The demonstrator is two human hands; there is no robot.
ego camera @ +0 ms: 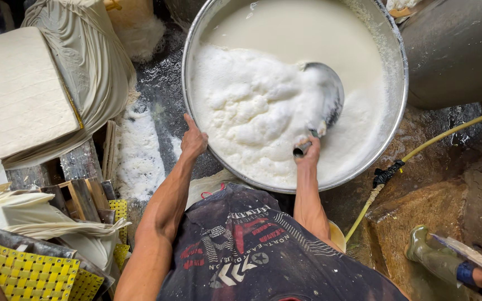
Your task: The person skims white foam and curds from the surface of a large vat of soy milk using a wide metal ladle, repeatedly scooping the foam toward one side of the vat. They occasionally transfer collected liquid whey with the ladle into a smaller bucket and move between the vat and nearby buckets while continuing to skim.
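Dark printed apron (252, 251), nearest the lens. Left hand (194, 140): clasped over near rim of wide metal basin (400, 95), steadying. Right hand (309, 151): closed round handle of metal ladle (324, 97), bowl sunk in foam. Contents: pale milky liquid (302, 28), smooth at far side; thick white froth (252, 106) covering near half, judged largely unskimmed. Alongside: yellow hose (442, 136), cloth-draped block (85, 61), yellow mesh trays (29, 273), green rubber boot (428, 253).

Ladle (323, 97) in basin (400, 100); hose (419, 150) to its right.
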